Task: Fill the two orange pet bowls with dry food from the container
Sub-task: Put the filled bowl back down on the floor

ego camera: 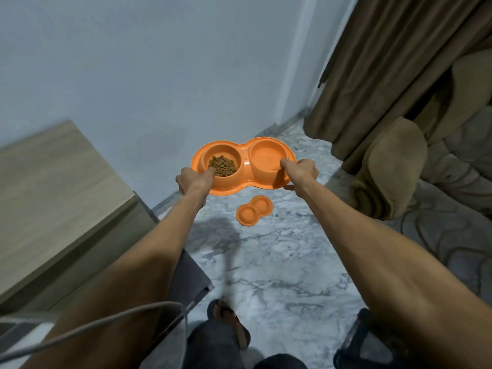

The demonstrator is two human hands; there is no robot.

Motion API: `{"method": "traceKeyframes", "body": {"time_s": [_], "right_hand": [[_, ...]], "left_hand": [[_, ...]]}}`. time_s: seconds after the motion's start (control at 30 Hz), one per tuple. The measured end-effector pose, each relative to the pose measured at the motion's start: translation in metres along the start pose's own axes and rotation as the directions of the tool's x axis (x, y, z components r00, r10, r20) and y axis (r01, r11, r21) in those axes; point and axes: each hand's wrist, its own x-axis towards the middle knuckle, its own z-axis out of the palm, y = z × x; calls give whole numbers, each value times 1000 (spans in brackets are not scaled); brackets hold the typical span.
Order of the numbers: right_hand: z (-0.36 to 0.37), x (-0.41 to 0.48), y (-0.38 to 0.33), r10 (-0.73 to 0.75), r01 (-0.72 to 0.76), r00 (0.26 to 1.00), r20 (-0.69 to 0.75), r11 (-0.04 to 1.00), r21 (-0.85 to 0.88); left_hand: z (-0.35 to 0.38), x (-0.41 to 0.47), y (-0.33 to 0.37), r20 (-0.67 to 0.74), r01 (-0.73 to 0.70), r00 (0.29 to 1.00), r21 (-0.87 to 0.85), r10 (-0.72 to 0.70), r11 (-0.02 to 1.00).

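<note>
I hold an orange double pet bowl point(243, 166) in the air above the floor with both hands. My left hand point(194, 179) grips its left rim, thumb inside the left cup, which holds brown dry food point(223, 164). My right hand point(300, 173) grips the right rim, thumb in the right cup point(266, 158), which has no food in it. A second orange double bowl point(254, 210), with nothing in its cups, lies on the marble floor below. No food container is in view.
A wooden cabinet point(53, 187) stands at the left against the pale wall. Brown curtains point(394, 70) and a patterned rug point(452, 209) fill the right. My sandalled foot point(229, 320) is on the marble floor point(279, 262); a grey cable point(93, 323) crosses at lower left.
</note>
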Motion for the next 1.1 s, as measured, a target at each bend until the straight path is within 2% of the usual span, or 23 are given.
{"method": "traceKeyframes", "body": {"time_s": [0.1, 0.23, 0.4, 0.63, 0.87, 1.1], "right_hand": [[18, 47, -6, -13, 13, 1000, 27, 1000, -15], [53, 104, 2, -5, 8, 998, 62, 999, -48], [118, 183, 35, 11, 3, 988, 154, 996, -87], [226, 300, 138, -6, 61, 962, 275, 979, -192], [335, 392, 273, -36, 136, 930, 367, 959, -248], [420, 449, 405, 0, 147, 900, 435, 941, -305]], "left_hand": [[27, 32, 1, -35, 23, 999, -20, -24, 1000], [52, 67, -5, -91, 56, 995, 33, -52, 998], [90, 124, -44, -203, 81, 976, 13, -76, 997], [163, 221, -164, -337, 202, 919, -38, -203, 979], [231, 310, -318, -409, 265, 869, -88, -277, 960], [275, 384, -459, -427, 374, 824, -86, -373, 923]]}}
